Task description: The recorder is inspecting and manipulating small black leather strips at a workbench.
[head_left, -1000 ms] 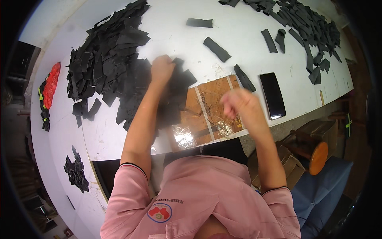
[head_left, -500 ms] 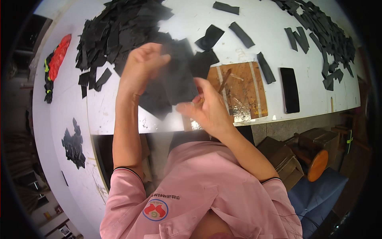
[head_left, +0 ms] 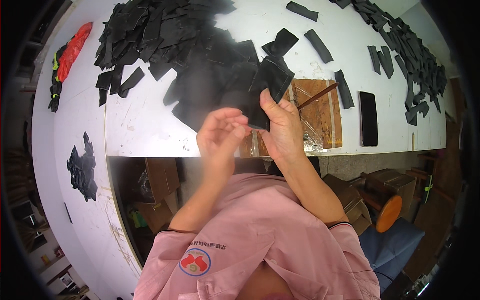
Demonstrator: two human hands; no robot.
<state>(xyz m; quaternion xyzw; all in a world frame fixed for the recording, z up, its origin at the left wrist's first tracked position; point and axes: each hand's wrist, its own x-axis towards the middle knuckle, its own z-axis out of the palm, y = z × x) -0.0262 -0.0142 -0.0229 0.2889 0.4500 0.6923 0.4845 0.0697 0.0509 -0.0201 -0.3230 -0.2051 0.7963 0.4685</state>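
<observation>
My right hand (head_left: 284,125) is closed on a black fabric piece (head_left: 260,114), its thumb on top of the cloth. A slim brown stick (head_left: 320,95) juts out from beside the same hand, apparently tucked in its fingers. My left hand (head_left: 220,137), slightly blurred, has its fingers curled, with the fingertips pinching the near edge of that piece. Beyond both hands spreads a large heap of flat black fabric pieces (head_left: 150,32). Under and beside my right hand lies a brown board (head_left: 325,120) with strips of clear tape.
Rolled black strips (head_left: 412,55) form a pile at the right, with several loose ones nearer. A black phone (head_left: 368,120) lies near the table edge. Leftward are a red plastic bag (head_left: 75,50) and a small black heap (head_left: 82,172). Below right stand cartons (head_left: 345,195) and a round stool (head_left: 389,214).
My left hand has come down from the fabric's far end to its near edge. My right hand has shifted right, and the stick has swung right with it.
</observation>
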